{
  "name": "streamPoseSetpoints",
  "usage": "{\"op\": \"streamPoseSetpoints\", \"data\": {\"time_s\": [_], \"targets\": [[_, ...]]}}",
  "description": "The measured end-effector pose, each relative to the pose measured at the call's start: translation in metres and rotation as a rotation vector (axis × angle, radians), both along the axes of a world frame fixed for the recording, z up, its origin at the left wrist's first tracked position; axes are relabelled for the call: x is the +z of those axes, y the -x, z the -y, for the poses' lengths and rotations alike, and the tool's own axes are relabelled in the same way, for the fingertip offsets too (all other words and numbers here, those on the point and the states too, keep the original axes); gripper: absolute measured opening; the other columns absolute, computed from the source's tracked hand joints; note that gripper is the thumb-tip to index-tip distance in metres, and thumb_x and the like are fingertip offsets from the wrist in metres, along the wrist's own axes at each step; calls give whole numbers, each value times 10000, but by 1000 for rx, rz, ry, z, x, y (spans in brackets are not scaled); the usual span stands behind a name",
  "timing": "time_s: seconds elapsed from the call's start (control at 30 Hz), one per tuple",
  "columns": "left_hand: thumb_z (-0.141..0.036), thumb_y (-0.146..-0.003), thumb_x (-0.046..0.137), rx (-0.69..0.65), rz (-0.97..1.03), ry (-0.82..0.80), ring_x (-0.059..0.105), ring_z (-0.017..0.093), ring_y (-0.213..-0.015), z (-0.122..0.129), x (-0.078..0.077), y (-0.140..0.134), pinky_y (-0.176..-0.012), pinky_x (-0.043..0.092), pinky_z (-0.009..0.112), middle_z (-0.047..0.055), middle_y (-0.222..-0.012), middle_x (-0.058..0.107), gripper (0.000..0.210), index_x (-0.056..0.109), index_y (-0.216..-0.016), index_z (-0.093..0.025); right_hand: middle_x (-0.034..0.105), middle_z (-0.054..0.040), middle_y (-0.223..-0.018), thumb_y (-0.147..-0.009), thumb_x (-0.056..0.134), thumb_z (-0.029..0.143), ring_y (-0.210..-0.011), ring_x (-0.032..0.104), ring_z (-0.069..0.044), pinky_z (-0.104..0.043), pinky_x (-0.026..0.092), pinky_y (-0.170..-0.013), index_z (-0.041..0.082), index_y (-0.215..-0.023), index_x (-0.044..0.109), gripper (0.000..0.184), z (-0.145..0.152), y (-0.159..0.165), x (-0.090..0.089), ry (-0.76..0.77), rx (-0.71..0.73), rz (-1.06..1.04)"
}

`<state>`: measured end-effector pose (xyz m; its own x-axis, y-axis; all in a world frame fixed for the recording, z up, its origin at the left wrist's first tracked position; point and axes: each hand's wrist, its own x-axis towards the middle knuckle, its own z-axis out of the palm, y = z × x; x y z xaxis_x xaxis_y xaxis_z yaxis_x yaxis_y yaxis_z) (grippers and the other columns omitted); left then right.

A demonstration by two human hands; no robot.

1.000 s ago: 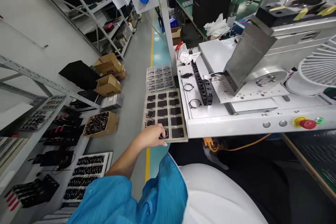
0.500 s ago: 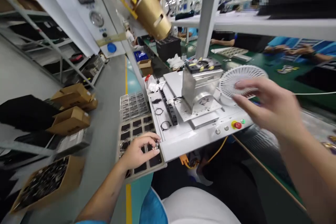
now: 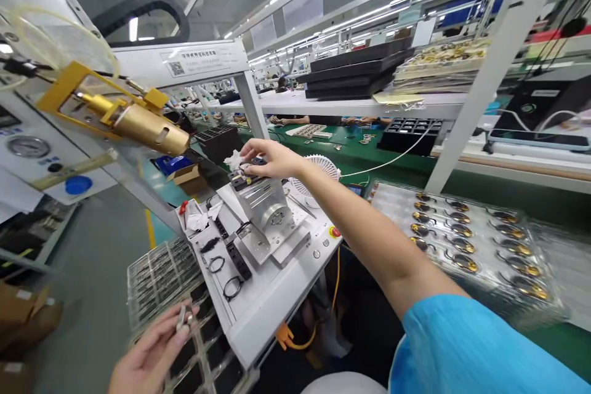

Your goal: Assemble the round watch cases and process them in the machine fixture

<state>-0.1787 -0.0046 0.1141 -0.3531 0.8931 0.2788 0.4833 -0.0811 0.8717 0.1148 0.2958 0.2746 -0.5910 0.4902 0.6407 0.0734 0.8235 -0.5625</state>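
Note:
In my left hand (image 3: 152,348), low at the left over the compartment tray (image 3: 205,354), a small silvery metal part (image 3: 183,316) is pinched between thumb and fingers. My right hand (image 3: 272,160) reaches forward to the black top plate (image 3: 249,180) of the metal fixture (image 3: 265,197). Its fingers curl down at that plate, thumb and forefinger close together; what lies between them is too small to make out. Behind the right forearm stands a white fan (image 3: 318,172), partly covered.
A gold cylindrical machine head (image 3: 152,129) hangs at the upper left. Black rings (image 3: 232,288) lie on the white machine bed (image 3: 258,320), with a red stop button (image 3: 335,232) at its front. Clear trays of round watch-like pieces (image 3: 462,245) are stacked right.
My view has turned to the right. The right hand has gone from in front of the fan to the fixture's top. The left hand still holds the small metal part over the tray.

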Motion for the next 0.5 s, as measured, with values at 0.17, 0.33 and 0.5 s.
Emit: {"op": "streamPoseSetpoints", "data": {"time_s": [0.17, 0.33, 0.5], "targets": [[-436, -825, 783, -46, -301, -323, 782, 291, -1052, -70, 74, -24, -1000, 629, 436, 90, -1149, 816, 209, 827, -853, -234, 694, -95, -1141, -853, 743, 315, -1081, 658, -220, -370, 529, -921, 200, -1114, 594, 322, 53, -17, -55, 152, -63, -538], [-437, -867, 715, -121, -518, -374, 764, 272, -1069, -163, 143, -79, -905, 608, 353, 71, -1140, 820, 241, 838, -854, -230, 699, -90, -1090, -884, 751, 316, -1011, 679, -231, -374, 553, -867, 220, -1129, 660, 278, 127, -51, -146, 299, -90, -507], [-476, -906, 662, -188, -799, -160, 747, 261, -902, -222, 178, -127, -790, 532, 331, 76, -932, 832, 326, 834, -841, -207, 717, -106, -1097, -902, 736, 371, -997, 692, -250, -371, 581, -857, 215, -1123, 691, 274, 176, -97, -213, 521, -264, -367]]}}
